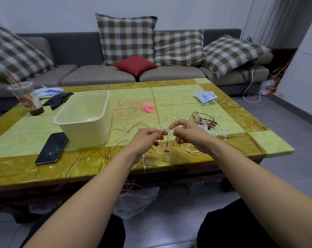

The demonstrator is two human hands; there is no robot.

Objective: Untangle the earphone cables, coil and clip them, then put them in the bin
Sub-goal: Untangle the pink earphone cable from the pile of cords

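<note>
My left hand (145, 138) and my right hand (185, 133) are close together above the table's front edge, both pinching a thin pink earphone cable (115, 140). Its pink earbud (166, 149) dangles just below my fingers, and the cable loops left across the table and hangs over the front edge. A tangle of white and dark red earphone cables (203, 122) lies right of my right hand. Bright pink cable clips (148, 107) sit mid-table. The cream bin (85, 119) stands to the left, with nothing visible inside.
A black phone (52, 148) lies in front of the bin. A plastic cup with a straw (27, 98), a dark cloth (58, 99) and a white packet (204, 96) sit toward the back of the table (187, 90). A sofa with cushions is behind.
</note>
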